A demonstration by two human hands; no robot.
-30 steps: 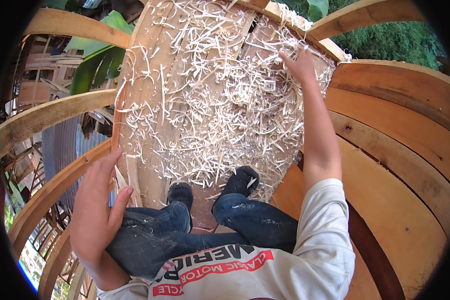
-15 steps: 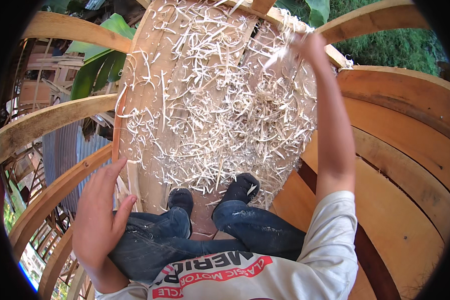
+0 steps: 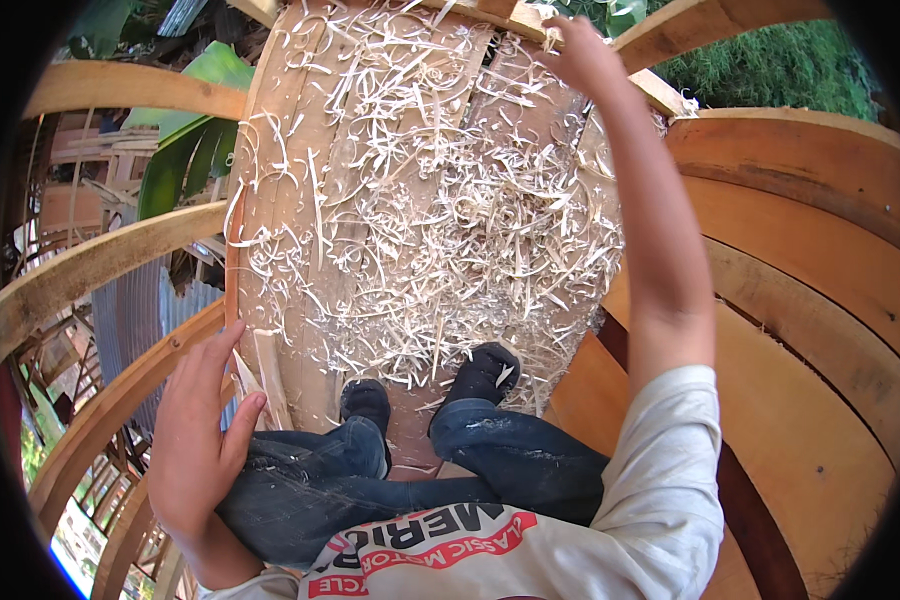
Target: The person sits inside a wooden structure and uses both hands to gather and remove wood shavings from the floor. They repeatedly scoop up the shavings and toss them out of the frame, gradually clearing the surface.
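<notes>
Clearly, most of the curled, pale cream wood shavings [image 3: 510, 215] lie scattered across the brown plank floor [image 3: 312, 390], thickest around its middle and right and sparser along its left edge. A few more cling to the pale wooden beam [image 3: 660, 93] that crosses the far end.

The right hand [image 3: 578, 58] is stretched out to that far end, over the beam, its arm running up the right side of the floor. Its fingers are bent, and a whitish curl shows right by their tips; I cannot tell whether they grip it or merely pass near it.

The left hand [image 3: 198, 425] is at the near left, back upward, its fingers lying close together and pointing forward while the thumb stands wide of them. Nothing shows between them. The fingertips overlap the floor's left edge in view; whether they touch it is unclear. Just beside them lies a narrow, light strip of wood [image 3: 270, 370], and the curved, tan wooden ribs [image 3: 110, 265] reach outward on that side.

Two dark shoes [image 3: 485, 373] stand at the near border of the shavings, below blue jeans [image 3: 510, 445] flecked with pale dust. One shaving lies on the right shoe. On the right rises a wall of broad, orange-brown boards [image 3: 795, 245]; beyond the ribs at left hangs a large green leaf [image 3: 185, 165].
</notes>
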